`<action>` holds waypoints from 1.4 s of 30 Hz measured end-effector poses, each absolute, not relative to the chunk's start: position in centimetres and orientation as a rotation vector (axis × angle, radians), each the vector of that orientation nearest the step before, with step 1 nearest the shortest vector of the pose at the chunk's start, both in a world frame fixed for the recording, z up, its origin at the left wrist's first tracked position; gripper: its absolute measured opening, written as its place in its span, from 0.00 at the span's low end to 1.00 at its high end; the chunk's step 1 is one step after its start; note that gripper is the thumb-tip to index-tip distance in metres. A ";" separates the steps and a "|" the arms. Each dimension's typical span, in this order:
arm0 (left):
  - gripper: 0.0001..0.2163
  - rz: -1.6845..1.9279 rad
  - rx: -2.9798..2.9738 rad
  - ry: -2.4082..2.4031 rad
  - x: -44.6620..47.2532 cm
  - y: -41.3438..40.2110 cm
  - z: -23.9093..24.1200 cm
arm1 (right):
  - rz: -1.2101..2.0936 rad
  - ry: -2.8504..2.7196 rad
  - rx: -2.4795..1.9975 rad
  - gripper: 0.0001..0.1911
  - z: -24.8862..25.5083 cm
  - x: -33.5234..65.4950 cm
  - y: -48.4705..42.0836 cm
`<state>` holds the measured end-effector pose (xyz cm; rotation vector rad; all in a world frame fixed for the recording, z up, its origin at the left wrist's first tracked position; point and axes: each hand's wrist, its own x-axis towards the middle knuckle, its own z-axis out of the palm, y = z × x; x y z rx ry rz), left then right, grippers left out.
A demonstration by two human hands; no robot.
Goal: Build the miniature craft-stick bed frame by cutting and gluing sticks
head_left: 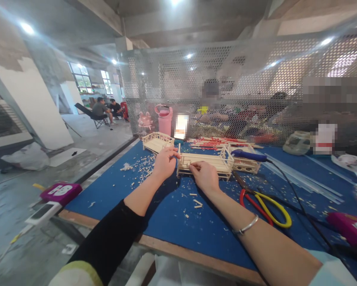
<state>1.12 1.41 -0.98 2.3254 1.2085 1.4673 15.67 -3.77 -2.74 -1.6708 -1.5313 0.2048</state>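
Note:
A miniature bed made of pale wooden sticks stands on the blue tabletop in front of me. My left hand grips its left end post between thumb and fingers. At the near side of the bed, my right hand is closed in a pinch on what looks like a short wooden stick, partly hidden by the fingertips. A second stick bed stands behind my left hand, and another stick piece is at the right. Short cut sticks lie in front of my right hand.
Scissors with red and yellow handles and a blue glue gun with a cable lie at right. Clear glue sticks, red-tipped sticks, a pink cup and a lit phone are farther back. A perforated screen borders the table.

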 end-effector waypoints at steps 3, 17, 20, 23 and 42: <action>0.14 1.479 2.330 1.202 1.1 1.5 -1.1 | 0.202 -1.535 -1.673 0.11 -2.7 15.7 -3.8; 0.16 1.468 2.846 0.917 1.3 0.9 -0.8 | 0.210 -1.513 -1.684 0.12 -2.8 15.7 -4.0; 0.17 1.384 2.927 0.947 1.6 0.6 -0.8 | 0.214 -1.521 -1.689 0.11 -2.7 15.6 -4.0; 0.17 1.344 2.969 0.938 1.7 0.5 -0.9 | 0.211 -1.530 -1.690 0.11 -2.7 15.6 -4.0; 0.16 1.174 2.982 1.033 1.8 1.0 -1.3 | 0.124 -1.604 -1.748 0.11 -2.1 15.8 -4.1</action>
